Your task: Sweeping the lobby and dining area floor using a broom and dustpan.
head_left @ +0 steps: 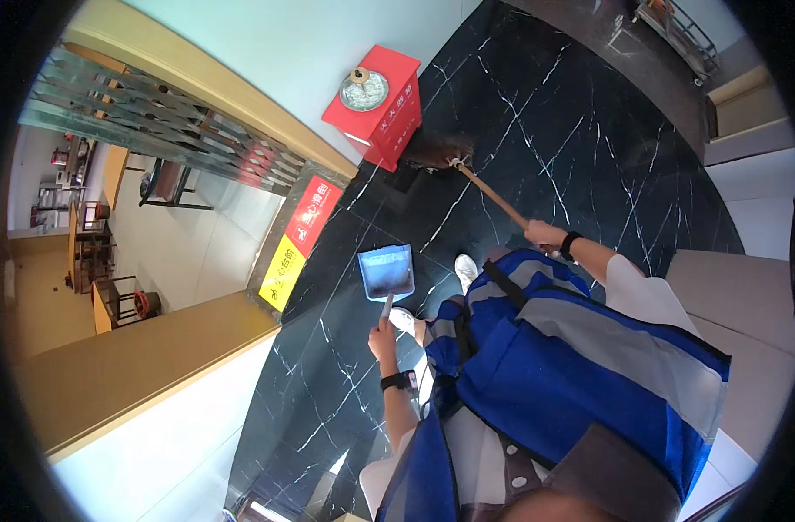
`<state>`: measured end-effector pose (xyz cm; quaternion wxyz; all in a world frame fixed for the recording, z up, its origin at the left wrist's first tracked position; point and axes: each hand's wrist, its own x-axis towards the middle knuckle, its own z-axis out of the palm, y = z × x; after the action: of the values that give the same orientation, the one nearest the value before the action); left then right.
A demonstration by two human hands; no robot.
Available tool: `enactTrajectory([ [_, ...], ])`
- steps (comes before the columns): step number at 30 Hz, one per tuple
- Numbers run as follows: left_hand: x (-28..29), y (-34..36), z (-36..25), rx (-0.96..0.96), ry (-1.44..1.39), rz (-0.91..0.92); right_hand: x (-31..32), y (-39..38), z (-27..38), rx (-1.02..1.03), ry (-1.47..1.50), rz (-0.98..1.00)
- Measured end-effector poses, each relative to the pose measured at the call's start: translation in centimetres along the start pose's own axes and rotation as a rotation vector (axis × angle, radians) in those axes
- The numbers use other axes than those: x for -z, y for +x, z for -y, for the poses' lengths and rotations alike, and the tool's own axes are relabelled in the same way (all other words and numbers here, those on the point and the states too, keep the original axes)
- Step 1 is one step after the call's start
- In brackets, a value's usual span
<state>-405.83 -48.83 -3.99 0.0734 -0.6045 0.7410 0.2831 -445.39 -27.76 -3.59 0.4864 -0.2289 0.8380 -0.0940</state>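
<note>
My right hand (544, 235) grips the wooden handle of a broom (490, 193), whose dark bristle head rests on the black marble floor just beside a red box (389, 130). My left hand (382, 341) is closed on the handle of a blue dustpan (385, 265), its pan low near my white shoes and holding some dark specks. A round metal bowl (364, 101) with a small wooden object in it sits on top of the red box.
At left, a doorway with a metal folding gate (180, 122) opens onto a room with tables and chairs (110, 304). Red and yellow strips (309, 217) lie along its threshold. A wheeled metal trolley (676, 35) stands at the upper right; walls border the marble floor.
</note>
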Motion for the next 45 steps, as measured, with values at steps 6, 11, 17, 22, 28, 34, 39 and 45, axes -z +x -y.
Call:
enactTrajectory([
  [6, -0.2, 2.6, -1.8, -0.09, 0.12, 0.044, 3.0, -4.2, -0.9, -0.06, -0.121, -0.038],
  [11, 2.4, 3.2, -6.9, 0.042, 0.061, 0.065, 4.6, -5.7, -2.7, -0.072, -0.189, 0.161],
  [17, 2.2, 5.8, -8.4, -0.047, 0.098, 0.118, 5.2, -7.3, -1.9, -0.172, 0.734, 0.306],
  [22, 3.1, 6.5, -10.8, -0.195, 0.089, 0.166, 6.1, -8.1, -0.4, -0.192, 0.858, 0.22],
  [28, 1.3, 7.0, -12.4, -0.097, 0.096, 0.17, 5.8, -6.1, 0.7, -0.115, 0.815, 0.167],
  [34, 0.7, 8.8, -12.9, -0.123, 0.086, 0.162, 5.8, -3.4, 1.3, -0.062, 0.355, 0.231],
  [39, 2.8, 9.6, -14.4, 0.002, 0.11, 0.153, 4.7, -5.7, 0.2, -0.126, 0.328, 0.29],
  [45, 1.6, 11.3, -14.1, 0.041, 0.11, 0.163, 4.7, -9.2, 1.3, -0.133, 0.027, 0.492],
])
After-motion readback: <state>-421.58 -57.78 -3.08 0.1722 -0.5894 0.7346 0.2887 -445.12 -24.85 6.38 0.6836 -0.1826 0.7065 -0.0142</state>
